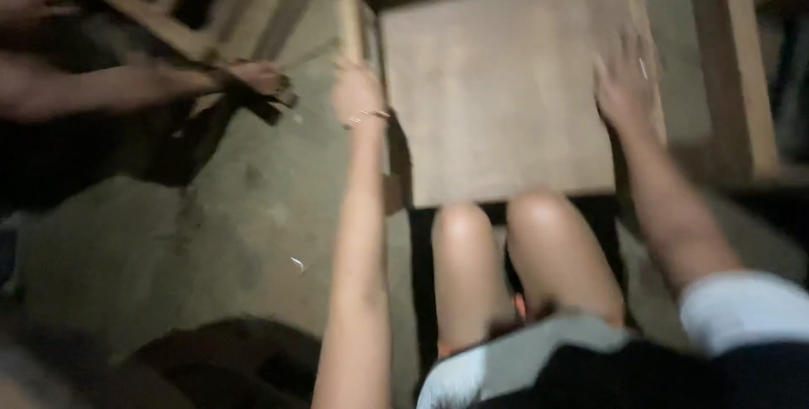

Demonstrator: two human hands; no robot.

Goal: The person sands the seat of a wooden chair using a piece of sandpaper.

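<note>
The left hand (357, 93) was closed around a pale, upright wooden stick (345, 5) that rose above its fingers. The right hand (628, 80) lay spread, fingers open, flat on the brown square wooden board (497, 89), holding nothing. Left of the stick, another person's hand (257, 78) gripped a slatted wooden frame (160, 26).

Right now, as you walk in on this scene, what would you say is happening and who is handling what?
A seated person, seen from their own head, reaches over their knees. Their left hand grips an upright wooden stick beside a flat wooden board; their right hand lies spread on the board's right side. At the left, another person's hand works on a slatted wooden frame above the concrete floor. The picture is blurred, so finer detail cannot be told.
</note>
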